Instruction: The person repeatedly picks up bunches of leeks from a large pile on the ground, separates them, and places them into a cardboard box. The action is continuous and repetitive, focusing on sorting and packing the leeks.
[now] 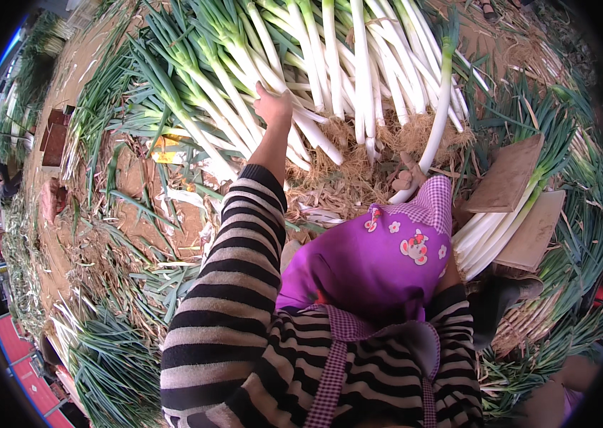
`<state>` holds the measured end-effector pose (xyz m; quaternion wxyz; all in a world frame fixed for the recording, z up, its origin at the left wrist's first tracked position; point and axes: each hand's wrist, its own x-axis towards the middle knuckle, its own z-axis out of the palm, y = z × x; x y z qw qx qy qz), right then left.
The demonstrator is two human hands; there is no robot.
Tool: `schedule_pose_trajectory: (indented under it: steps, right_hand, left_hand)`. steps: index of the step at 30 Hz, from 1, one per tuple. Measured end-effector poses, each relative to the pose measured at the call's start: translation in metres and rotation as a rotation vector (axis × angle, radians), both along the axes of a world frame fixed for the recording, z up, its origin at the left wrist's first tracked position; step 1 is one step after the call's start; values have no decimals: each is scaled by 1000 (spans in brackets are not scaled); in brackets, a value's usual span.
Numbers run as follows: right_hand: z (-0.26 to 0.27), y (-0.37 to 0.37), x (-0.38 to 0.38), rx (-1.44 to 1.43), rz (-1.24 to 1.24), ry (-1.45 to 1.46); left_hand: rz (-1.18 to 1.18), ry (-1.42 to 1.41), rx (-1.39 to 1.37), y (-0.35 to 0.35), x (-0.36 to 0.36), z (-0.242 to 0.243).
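My left hand (273, 107) reaches into a broad pile of long green onions (333, 64), thumb up against the white stalks. Its fingers are hidden, so whether it grips a stalk is unclear. Near my knee, my right hand (408, 174) has its dirty fingers around the lower white part of one green onion (443, 101). That onion stands apart from the pile, its green top cut short and its lower end behind my purple apron (355, 257). The apron also covers my right wrist. Fibrous roots (339, 142) fringe the pile's near ends.
To the right, green onions (483, 241) lie between two wooden boards (507, 174). More heaps (114, 364) surround me. Peeled leaves (173, 198) litter the soil. A brick-like block (55, 139) lies left; a person (5, 176) is farther off. Another person's limb (574, 374) shows lower right.
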<state>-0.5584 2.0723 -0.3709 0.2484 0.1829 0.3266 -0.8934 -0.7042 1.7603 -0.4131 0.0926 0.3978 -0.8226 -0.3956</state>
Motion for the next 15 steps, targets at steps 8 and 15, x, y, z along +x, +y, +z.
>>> schedule_pose_trajectory:
  steps: [8, 15]
  right_hand:
    - [79, 6, -6, -190, 41, 416]
    - [187, -29, 4, 66, -27, 491]
  left_hand:
    - [-51, 317, 165, -46, 89, -50]
    - [-356, 149, 308, -22, 190, -66]
